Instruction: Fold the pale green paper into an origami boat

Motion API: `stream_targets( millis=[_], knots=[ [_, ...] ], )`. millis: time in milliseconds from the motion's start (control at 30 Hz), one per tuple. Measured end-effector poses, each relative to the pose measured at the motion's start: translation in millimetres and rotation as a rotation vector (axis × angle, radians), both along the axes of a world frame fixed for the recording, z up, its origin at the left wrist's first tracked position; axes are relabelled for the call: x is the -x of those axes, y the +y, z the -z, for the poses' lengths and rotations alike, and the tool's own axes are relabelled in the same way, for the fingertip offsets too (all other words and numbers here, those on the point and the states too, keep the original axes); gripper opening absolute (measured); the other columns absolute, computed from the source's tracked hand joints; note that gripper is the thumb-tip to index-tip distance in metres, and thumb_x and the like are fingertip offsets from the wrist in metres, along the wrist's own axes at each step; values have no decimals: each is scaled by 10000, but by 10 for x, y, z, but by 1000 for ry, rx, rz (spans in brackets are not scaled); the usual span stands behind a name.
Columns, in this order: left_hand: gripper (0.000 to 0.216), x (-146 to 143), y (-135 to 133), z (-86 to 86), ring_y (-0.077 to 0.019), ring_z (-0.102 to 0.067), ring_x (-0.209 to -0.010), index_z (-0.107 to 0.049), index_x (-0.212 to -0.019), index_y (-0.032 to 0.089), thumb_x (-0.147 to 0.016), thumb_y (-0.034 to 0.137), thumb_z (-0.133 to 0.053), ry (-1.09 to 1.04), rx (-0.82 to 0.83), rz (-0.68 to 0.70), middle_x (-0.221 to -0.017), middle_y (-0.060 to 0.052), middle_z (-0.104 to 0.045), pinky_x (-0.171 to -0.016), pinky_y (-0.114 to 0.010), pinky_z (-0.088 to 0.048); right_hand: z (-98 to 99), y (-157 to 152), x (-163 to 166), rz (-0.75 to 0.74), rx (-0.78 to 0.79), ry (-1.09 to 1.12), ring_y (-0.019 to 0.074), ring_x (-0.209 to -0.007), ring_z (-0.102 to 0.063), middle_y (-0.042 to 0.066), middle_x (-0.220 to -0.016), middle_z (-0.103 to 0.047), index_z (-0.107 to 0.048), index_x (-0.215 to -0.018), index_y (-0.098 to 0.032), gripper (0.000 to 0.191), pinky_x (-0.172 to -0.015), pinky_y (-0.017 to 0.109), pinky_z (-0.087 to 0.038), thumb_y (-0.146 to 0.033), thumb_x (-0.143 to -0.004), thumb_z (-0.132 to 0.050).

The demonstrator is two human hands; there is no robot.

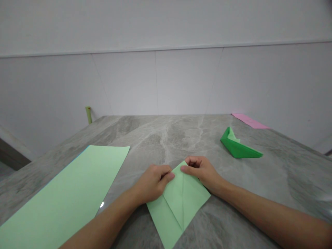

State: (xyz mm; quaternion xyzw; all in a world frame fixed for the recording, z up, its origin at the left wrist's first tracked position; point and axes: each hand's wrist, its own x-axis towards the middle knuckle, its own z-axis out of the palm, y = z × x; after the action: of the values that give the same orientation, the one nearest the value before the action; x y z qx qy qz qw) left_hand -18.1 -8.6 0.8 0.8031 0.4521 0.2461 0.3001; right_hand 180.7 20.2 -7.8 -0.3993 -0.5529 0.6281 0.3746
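The left hand [155,183] pinches the folded paper [193,193] along its upper left edge; the right hand [201,173] grips near its top corner, probably to keep the layers aligned. It sits at the desk's [145,135] near side. A green sheet [70,190] and dark green folded shape [237,148] lie either side, seemingly out of the way.

- A folded pale green paper [188,204] is occupying the near middle of the scene, one corner pointing far, another pointing right.
- A flap [174,197] is overlapping its left half, the slanting edge running nearward to the right and meeting a central line [183,193].
- Its near right edge is bending slightly.
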Motion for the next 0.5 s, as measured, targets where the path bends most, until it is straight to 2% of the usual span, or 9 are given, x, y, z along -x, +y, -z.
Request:
stream_targets(
  millis=[300, 500],
  knots=[
    [295, 17, -8, 14, -102, -408, -548, -434, -621, 178, -897, 282, -434, 42, -16, 22, -571, 42, -425, -543, -225, -274, 16, 4, -12, 5, -82, -55, 75, -473, -421, -34, -533, -525, -619, -605, -148, 363, -467, 217, -320, -483, -663, -745],
    [303, 14, 1, 2, -107, -401, -538, -442, -617, 182, -898, 295, -427, 49, -15, 15, -563, 40, -427, -535, -232, -272, 18, -5, -10, 28, -78, -54, 84, -478, -389, -32, -525, -485, -615, -596, -154, 389, -444, 218, -298, -520, -674, -720]
  ],
)
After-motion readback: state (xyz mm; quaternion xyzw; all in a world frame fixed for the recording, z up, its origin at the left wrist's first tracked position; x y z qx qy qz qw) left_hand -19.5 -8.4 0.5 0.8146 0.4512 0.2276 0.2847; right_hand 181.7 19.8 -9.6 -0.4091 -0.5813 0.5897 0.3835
